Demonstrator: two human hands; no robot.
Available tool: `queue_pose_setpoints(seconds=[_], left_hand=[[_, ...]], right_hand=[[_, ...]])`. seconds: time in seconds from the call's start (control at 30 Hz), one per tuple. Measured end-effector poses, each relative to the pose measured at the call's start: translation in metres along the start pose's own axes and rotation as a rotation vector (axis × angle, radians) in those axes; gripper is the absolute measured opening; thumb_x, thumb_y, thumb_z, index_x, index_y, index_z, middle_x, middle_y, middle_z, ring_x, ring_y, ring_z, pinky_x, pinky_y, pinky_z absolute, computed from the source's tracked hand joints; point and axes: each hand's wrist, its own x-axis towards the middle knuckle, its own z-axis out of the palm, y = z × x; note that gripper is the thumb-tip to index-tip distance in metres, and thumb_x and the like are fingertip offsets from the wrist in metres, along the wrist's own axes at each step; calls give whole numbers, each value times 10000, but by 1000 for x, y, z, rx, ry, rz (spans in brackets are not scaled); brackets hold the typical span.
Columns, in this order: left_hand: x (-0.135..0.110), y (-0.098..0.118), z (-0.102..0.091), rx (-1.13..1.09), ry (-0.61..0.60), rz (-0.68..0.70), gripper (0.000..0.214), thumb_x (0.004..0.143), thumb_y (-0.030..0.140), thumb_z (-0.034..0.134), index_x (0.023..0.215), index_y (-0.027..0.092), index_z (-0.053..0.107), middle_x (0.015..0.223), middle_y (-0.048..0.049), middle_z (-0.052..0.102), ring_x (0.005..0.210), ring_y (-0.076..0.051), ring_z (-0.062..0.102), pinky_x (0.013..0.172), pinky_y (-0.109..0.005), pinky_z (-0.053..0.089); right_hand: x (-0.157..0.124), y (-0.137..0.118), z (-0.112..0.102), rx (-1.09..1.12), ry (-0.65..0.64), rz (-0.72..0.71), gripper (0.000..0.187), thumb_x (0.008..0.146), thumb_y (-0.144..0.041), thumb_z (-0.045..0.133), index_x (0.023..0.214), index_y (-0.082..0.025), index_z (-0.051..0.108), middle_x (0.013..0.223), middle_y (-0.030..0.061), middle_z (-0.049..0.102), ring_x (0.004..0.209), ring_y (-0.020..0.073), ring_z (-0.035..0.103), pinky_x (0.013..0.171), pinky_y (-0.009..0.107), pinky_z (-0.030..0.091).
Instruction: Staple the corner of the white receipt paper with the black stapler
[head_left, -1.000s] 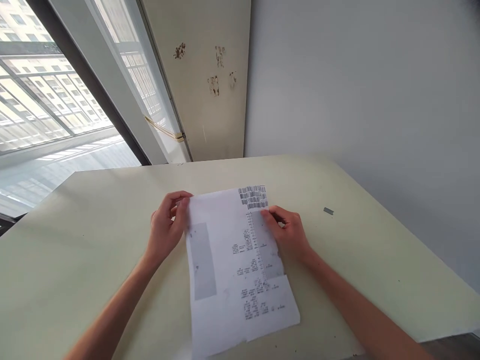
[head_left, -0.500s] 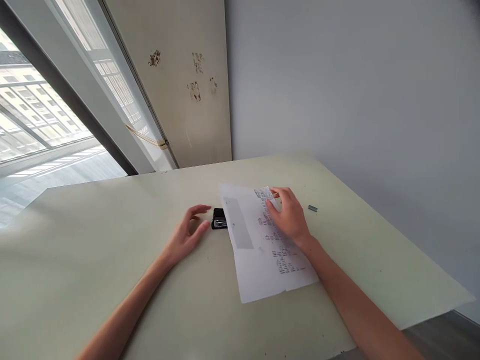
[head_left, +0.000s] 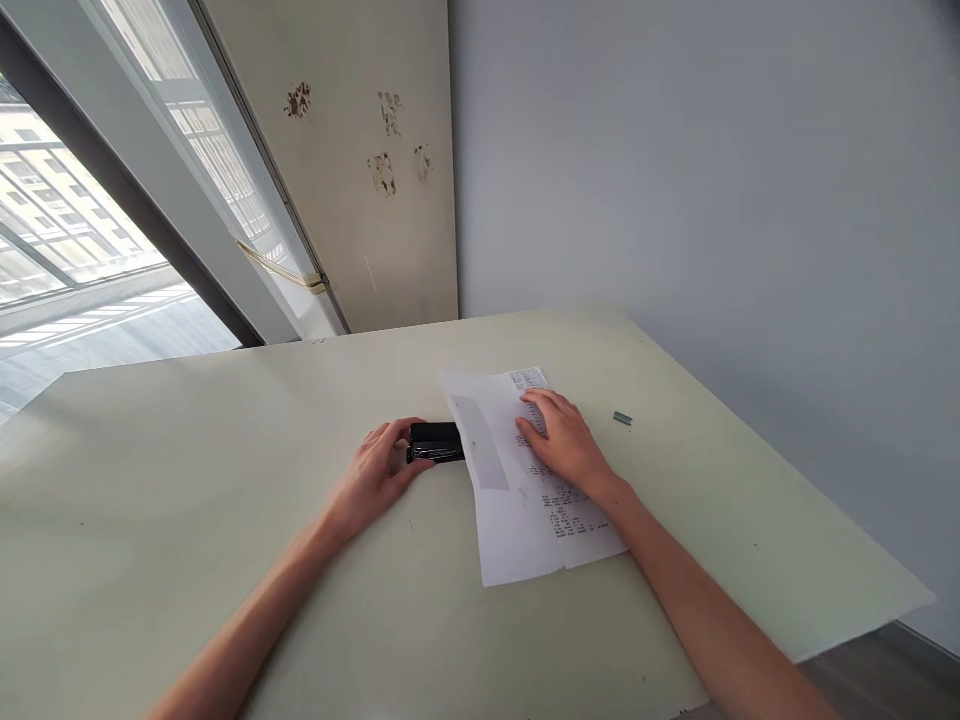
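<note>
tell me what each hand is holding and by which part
Left hand grips the black stapler at its left end. Right hand holds nothing; it lies flat on the paper.

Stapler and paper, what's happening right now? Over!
Left hand gripping black stapler. Right hand flat on printed paper. Small grey strip lies apart on table, nothing blocking.

small black stapler (head_left: 435,442) lying flat on table, touching left edge of printed white paper (head_left: 525,490)
</note>
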Motion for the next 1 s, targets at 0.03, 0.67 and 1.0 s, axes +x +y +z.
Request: queue_pose_setpoints(seconds=[0.03, 0.67, 1.0], left_hand=[[-4, -3, -3, 12, 15, -12, 426, 983, 541, 598, 1327, 291, 576, 1240, -63, 719, 1162, -285, 660, 1022, -444, 515], [-56, -57, -47, 159, 239, -283, 476, 914, 665, 588, 1204, 290, 624, 1010, -71, 687, 924, -306, 667, 860, -431, 545], [-38, -96, -70, 211, 392, -463, 499, 827, 663, 635, 1143, 280, 591, 1001, -95, 721, 909, -366, 673, 900, -505, 525]], right_hand=[[0, 2, 1, -11, 4, -2, 378, 1021, -408, 486, 1327, -244, 636, 1491, 108, 629, 1398, 311, 565, 1166, 536, 453], [-14, -9, 19, -77, -73, -15, 602, 1057, -555, 469, 1538, -194, 504, 1699, 147, 405, 1622, 317, 270, 1288, 572, 336], [-17, -6, 21, -157, -95, 49, 667, 1064, -615, 387, 1576, -194, 466, 1747, 143, 306, 1641, 319, 209, 1327, 593, 233]])
